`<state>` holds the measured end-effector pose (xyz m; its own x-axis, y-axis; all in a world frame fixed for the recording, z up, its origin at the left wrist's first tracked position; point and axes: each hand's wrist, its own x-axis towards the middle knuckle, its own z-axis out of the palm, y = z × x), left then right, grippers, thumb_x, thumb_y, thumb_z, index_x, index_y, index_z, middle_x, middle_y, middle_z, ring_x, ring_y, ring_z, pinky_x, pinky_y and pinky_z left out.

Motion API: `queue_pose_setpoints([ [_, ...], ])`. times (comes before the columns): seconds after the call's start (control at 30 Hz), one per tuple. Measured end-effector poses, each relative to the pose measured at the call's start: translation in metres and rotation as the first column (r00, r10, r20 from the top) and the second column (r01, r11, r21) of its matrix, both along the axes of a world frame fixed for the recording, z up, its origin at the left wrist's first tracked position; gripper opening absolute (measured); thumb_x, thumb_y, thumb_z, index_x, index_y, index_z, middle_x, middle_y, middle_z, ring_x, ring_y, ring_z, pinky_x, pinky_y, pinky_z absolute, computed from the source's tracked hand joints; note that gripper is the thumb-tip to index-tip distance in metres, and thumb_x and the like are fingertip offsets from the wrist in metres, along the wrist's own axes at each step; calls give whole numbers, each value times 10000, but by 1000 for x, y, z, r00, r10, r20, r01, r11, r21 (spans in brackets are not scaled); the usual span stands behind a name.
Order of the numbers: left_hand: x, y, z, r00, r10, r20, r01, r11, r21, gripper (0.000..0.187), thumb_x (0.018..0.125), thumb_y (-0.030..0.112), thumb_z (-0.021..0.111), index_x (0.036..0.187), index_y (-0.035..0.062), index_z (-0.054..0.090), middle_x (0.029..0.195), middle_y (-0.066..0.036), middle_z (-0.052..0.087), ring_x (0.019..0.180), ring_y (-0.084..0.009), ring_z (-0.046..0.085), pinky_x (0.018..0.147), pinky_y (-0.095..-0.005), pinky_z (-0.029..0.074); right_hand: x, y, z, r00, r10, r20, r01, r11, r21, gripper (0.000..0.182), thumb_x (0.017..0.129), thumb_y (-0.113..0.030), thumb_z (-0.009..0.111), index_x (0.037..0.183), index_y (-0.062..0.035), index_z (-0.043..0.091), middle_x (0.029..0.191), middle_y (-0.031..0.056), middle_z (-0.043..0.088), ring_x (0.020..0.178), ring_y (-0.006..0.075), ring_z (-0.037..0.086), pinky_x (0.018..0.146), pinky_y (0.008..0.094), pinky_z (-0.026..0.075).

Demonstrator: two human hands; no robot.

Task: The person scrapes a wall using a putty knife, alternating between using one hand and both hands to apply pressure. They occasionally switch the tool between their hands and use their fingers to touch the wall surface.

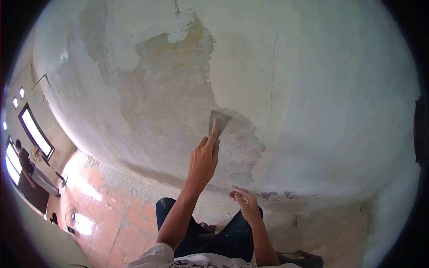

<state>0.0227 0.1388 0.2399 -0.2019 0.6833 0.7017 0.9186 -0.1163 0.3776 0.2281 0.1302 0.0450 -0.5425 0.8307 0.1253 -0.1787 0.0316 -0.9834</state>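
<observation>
My left hand [204, 158] is closed around a scraper [219, 121], with the index finger stretched along its flat blade. The blade lies against the wall [241, 71], at the edge of a bare grey patch [165, 89] where the coating has come off in a ragged outline. Lower down, near the foot of the wall and in front of my right knee, my right hand [248, 207] hangs with loosely bent fingers apart from the thumb. I see nothing held in it.
Flakes and dust [129, 185] lie on the tiled floor [107, 223] along the wall. A thin crack [273, 58] runs down the wall at right. Far left, a person [33, 169] stands near a pedestal fan [38, 155] and windows. Something dark [299, 259] sits behind my right arm.
</observation>
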Motion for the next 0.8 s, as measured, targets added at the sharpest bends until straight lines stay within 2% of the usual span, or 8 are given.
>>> queue_pose_setpoints([
  [0.03,2,2,3,1000,6,19,-5,998,-55,673,1161,121,607,1787,244,393,913,-216,721,677,-366,685,661,-494,560,3,0,-2,1000,8,-10,-8,1000,-17,405,1169,-176,639,1545,-33,686,1250,107,808,1163,179,738,1071,353,567],
  [0.17,4,12,12,998,-4,68,3,1000,5,670,1173,166,606,1794,239,368,887,-249,761,651,-400,696,640,-507,550,16,-1,-16,1000,19,-20,-20,998,-64,427,1181,-211,643,1544,11,676,1243,122,810,1138,181,742,1051,345,567],
  [0.23,6,12,17,981,-16,191,35,995,-92,661,1180,182,596,1795,244,361,841,-259,768,621,-449,688,624,-521,535,24,-2,-26,1000,17,-8,-17,997,-74,431,1185,-221,637,1543,16,675,1241,124,811,1133,185,745,1044,343,568],
  [0.33,12,8,5,988,-6,157,17,997,-70,661,1183,192,590,1798,242,351,778,-262,739,606,-468,673,615,-532,524,34,0,-23,999,5,46,0,994,-108,439,1194,-250,629,1540,15,680,1242,129,811,1132,193,749,1037,342,570],
  [0.4,15,6,5,986,21,165,-2,993,-114,656,1184,196,588,1796,233,354,773,-270,731,611,-471,673,615,-536,521,36,2,-21,1000,-6,31,11,988,-153,462,1185,-318,650,1532,-16,701,1236,108,809,1141,203,761,1044,350,587],
  [0.47,17,6,15,984,38,173,-11,988,-154,652,1184,199,586,1794,224,357,768,-278,722,616,-474,673,615,-540,518,39,4,-13,999,5,44,1,992,-126,450,1189,-301,641,1534,-17,699,1236,106,806,1144,200,758,1046,349,587],
  [0.6,18,3,33,972,6,235,18,994,-104,641,1182,205,587,1785,233,371,774,-282,716,639,-485,668,632,-547,512,41,11,2,998,19,64,-17,999,-38,426,1195,-257,623,1541,-17,692,1235,104,799,1149,192,752,1054,345,585],
  [0.8,15,3,30,971,23,239,2,995,-104,635,1178,222,591,1777,262,383,795,-263,733,687,-486,691,652,-562,519,43,6,-8,997,33,77,-27,997,-76,440,1191,-266,645,1544,-6,686,1238,107,802,1141,179,742,1033,334,570],
])
